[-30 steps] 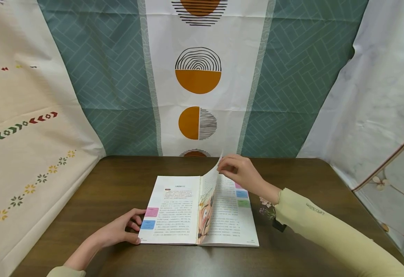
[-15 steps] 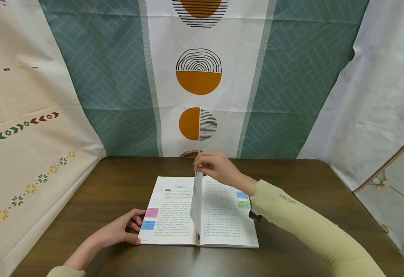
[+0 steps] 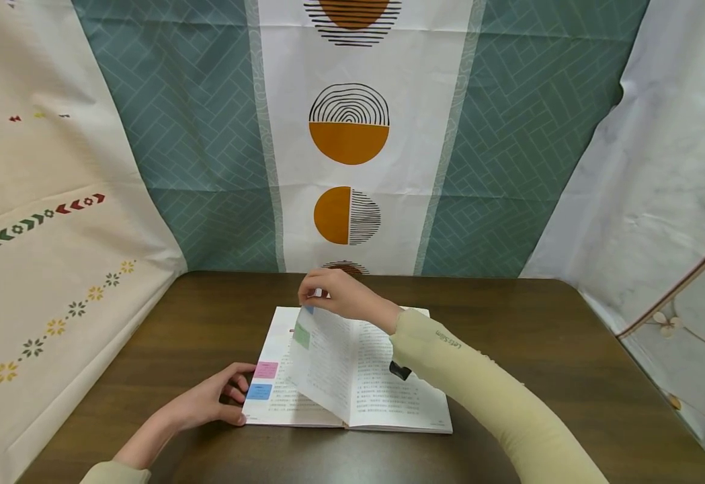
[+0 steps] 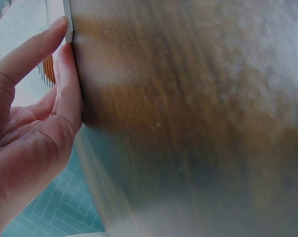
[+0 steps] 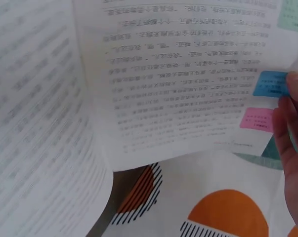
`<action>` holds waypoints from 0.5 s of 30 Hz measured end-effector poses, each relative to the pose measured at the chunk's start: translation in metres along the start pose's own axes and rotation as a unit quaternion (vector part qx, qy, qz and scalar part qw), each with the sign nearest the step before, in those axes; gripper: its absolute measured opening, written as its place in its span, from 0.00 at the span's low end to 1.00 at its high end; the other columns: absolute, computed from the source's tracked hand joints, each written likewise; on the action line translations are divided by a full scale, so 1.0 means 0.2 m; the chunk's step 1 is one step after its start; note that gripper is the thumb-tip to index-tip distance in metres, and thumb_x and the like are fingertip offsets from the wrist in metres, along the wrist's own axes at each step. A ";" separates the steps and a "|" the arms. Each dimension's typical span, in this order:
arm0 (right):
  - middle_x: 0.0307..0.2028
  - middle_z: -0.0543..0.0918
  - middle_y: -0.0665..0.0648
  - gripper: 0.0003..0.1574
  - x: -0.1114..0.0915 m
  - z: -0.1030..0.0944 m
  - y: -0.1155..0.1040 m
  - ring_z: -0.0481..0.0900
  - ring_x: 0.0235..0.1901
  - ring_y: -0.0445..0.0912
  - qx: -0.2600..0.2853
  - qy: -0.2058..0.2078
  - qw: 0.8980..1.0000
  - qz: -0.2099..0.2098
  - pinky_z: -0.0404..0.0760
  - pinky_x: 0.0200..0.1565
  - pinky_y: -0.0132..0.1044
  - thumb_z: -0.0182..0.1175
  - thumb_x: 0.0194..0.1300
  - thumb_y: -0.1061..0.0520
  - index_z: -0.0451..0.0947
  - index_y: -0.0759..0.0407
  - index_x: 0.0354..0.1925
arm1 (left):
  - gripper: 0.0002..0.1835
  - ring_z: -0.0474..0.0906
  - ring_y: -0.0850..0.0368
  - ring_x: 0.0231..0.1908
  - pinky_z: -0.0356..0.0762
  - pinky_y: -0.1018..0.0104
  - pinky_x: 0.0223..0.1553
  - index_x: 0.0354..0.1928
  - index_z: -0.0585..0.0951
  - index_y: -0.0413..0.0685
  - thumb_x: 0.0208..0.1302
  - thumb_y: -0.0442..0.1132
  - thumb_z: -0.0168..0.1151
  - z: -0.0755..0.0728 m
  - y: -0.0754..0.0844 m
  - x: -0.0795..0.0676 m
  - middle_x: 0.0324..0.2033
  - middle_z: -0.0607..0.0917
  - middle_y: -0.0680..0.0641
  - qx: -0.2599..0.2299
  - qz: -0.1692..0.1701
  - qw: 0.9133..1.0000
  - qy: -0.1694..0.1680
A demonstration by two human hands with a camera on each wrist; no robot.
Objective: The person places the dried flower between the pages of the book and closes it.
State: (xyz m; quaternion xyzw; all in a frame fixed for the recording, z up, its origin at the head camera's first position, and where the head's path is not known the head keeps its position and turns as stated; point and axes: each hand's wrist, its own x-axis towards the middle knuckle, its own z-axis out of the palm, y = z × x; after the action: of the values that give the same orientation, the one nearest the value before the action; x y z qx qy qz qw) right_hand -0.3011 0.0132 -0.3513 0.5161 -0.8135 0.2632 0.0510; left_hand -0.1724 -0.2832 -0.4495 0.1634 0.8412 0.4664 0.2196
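An open book [image 3: 397,396] lies on the table, with printed text and coloured tabs along its outer margins. My right hand [image 3: 345,294] pinches a lifted page [image 3: 324,359] by its outer edge, above the left half of the book. In the right wrist view, thumb and fingers hold that page [image 5: 183,84] beside its blue tab [image 5: 271,84] and pink tab [image 5: 256,119]. At the book's lower left edge, my left hand [image 3: 210,396] holds the cover and pages. The left wrist view shows the thumb and fingers of this hand [image 4: 37,128] at the book's thin edge [image 4: 68,22].
The brown wooden table [image 3: 509,336] extends around the book. Behind it hangs a green and white patterned cloth [image 3: 207,134]. A beige cloth [image 3: 56,269] borders the left side, and a pale floral cloth [image 3: 660,202] the right.
My right hand has moved left with the pinched page, carrying it from the right half over the spine to above the left half. The left hand has stayed at the left edge.
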 end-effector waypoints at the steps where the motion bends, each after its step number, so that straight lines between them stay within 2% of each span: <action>1: 0.40 0.82 0.49 0.05 0.02 0.01 0.00 0.76 0.40 0.40 -0.003 -0.010 1.000 0.004 0.78 0.44 0.26 0.65 0.65 0.58 0.82 0.53 0.40 | 0.45 0.73 0.49 0.49 0.74 0.73 0.42 0.70 0.58 0.33 0.52 0.32 0.73 0.00 0.00 0.00 0.47 0.70 0.40 0.000 0.000 1.000 -0.001; 9: 0.39 0.78 0.49 0.04 0.15 0.15 -0.01 0.76 0.41 0.39 -0.028 -0.075 0.997 -0.005 0.76 0.49 0.24 0.63 0.67 0.56 0.80 0.53 0.40 | 0.46 0.73 0.50 0.49 0.76 0.72 0.42 0.70 0.57 0.31 0.54 0.33 0.73 0.00 0.01 0.00 0.47 0.69 0.39 -0.009 0.004 1.000 -0.005; 15: 0.39 0.77 0.50 0.03 0.20 0.24 -0.01 0.76 0.40 0.38 -0.035 -0.101 0.994 -0.001 0.74 0.48 0.21 0.62 0.68 0.56 0.81 0.54 0.40 | 0.46 0.73 0.53 0.47 0.76 0.72 0.42 0.70 0.57 0.31 0.54 0.33 0.73 0.00 0.00 0.00 0.47 0.69 0.39 -0.008 0.007 1.000 -0.003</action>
State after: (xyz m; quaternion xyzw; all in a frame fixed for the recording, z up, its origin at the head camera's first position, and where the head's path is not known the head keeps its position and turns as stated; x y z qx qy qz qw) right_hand -0.3089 -0.0436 -0.3780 0.5387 -0.8227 0.1811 -0.0134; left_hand -0.1724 -0.2834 -0.4491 0.1692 0.8354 0.4743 0.2203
